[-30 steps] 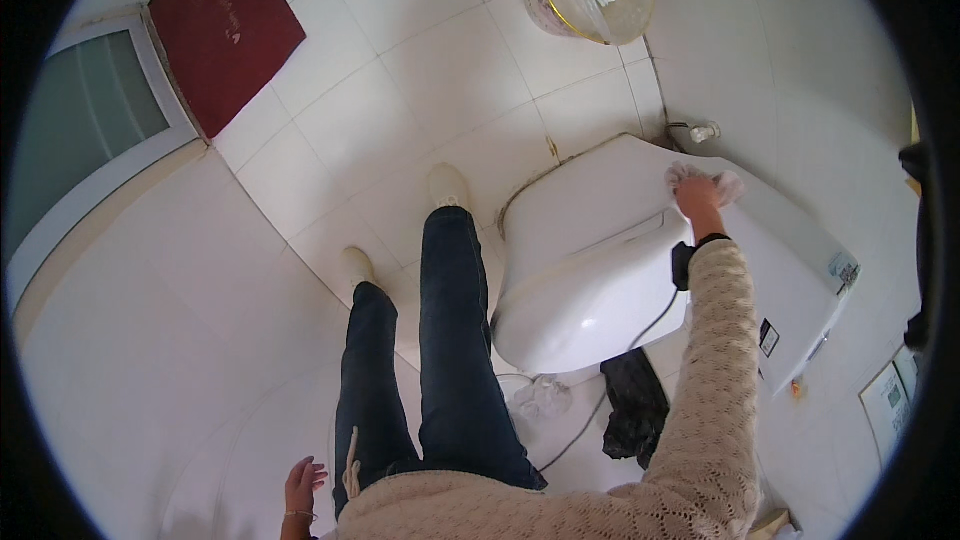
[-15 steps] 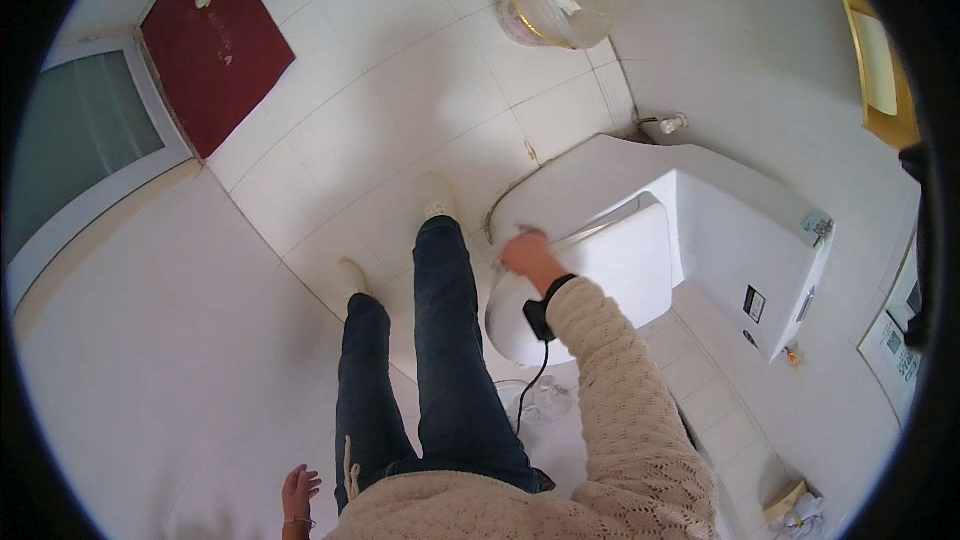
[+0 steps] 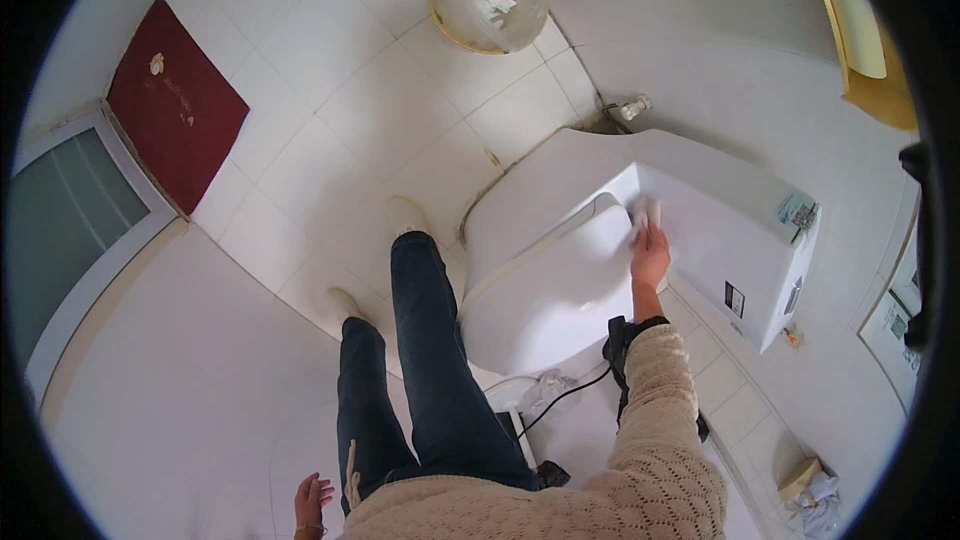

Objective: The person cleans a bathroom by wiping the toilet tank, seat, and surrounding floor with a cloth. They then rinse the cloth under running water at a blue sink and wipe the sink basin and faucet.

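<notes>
My right hand (image 3: 651, 255) is at the back of the toilet, beside the hinge end of the closed white lid (image 3: 560, 285). Its fingers are closed on a pale, blurred cloth (image 3: 646, 212), perhaps a tissue; the cloth lies against the toilet where the lid meets the raised rear section (image 3: 720, 210). A black strap with a cable circles my right wrist. Down by my left hip hangs my left hand (image 3: 313, 500), holding nothing, its fingers loosely curled and apart.
A clear bin (image 3: 460, 15) with a gold rim and crumpled paper inside stands on the tiles beyond the toilet. A dark red mat (image 3: 175, 105) lies by the door. Near the wall are a water valve (image 3: 633, 108), a yellow wall holder (image 3: 865, 50) and a small box (image 3: 800, 482).
My right hand has moved from the front part of the lid back to its hinge end, away to the right. My left hand still hangs at my side. The view has shifted slightly.
</notes>
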`<state>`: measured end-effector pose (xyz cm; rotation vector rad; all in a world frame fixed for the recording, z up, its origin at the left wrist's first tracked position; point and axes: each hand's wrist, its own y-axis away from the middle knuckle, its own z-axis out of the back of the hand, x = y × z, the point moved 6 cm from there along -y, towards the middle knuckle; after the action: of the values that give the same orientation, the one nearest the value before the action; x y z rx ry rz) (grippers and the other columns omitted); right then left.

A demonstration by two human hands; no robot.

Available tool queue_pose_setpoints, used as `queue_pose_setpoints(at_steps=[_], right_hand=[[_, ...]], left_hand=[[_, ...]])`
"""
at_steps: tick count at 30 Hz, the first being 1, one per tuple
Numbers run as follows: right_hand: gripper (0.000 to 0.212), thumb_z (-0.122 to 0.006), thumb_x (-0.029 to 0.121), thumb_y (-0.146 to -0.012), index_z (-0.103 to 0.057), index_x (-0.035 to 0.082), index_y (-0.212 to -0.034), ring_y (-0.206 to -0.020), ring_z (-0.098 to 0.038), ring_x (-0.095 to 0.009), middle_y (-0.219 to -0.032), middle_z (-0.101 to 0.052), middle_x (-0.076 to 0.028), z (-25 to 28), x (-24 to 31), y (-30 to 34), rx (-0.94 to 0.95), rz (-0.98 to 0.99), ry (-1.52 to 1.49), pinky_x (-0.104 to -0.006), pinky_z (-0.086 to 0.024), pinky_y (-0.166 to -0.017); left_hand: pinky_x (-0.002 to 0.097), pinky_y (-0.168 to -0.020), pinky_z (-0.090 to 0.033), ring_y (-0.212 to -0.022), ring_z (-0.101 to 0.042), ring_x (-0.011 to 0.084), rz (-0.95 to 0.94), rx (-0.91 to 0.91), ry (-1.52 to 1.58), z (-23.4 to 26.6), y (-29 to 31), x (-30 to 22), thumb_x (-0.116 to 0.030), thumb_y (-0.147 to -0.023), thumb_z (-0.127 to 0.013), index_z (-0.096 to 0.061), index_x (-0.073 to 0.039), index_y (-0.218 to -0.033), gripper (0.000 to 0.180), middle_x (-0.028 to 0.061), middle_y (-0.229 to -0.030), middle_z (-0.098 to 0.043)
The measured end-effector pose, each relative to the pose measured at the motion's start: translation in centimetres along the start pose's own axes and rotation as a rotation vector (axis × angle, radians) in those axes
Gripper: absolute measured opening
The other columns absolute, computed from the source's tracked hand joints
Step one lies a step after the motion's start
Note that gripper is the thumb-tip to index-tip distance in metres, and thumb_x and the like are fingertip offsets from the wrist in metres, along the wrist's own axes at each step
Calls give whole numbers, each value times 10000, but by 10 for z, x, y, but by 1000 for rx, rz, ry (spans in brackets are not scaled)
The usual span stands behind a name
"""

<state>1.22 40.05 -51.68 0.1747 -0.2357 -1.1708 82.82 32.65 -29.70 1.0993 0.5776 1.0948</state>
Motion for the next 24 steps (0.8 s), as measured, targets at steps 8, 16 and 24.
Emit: queue_pose_setpoints(at_steps=[8, 16, 24], right_hand=[[283, -618, 204, -809, -698, 149, -1075, -860, -665, -315, -932, -701, -119, -53, 7, -91, -91, -83, 97, -412, -524, -761], [334, -603, -28, -816, -662, 120, -1110, -1027, -613, -301, -1157, -634, -115, -8, 261, -40, 69, 718, -594, -384, -507, -848], [387, -590, -20, -794, -688, 198, -1098, -1074, -593, -314, -1218, -620, -116, -21, -5, -65, 271, 444, -354, -368, -471, -944]], left_hand=[[275, -644, -511, -811, -655, 163, -20, 76, 10, 28, -15, -3, -279, -979, -526, -511, -47, -1273, 374, 104, -999, -673], [280, -643, -515, -817, -657, 183, -84, 64, -42, 41, -12, -27, -295, -979, -525, -478, -43, -1311, 419, 120, -1033, -664], [274, -636, -515, -809, -656, 176, -102, 37, -277, 45, -18, -78, -304, -980, -521, -492, -55, -1297, 404, 107, -1023, -667]])
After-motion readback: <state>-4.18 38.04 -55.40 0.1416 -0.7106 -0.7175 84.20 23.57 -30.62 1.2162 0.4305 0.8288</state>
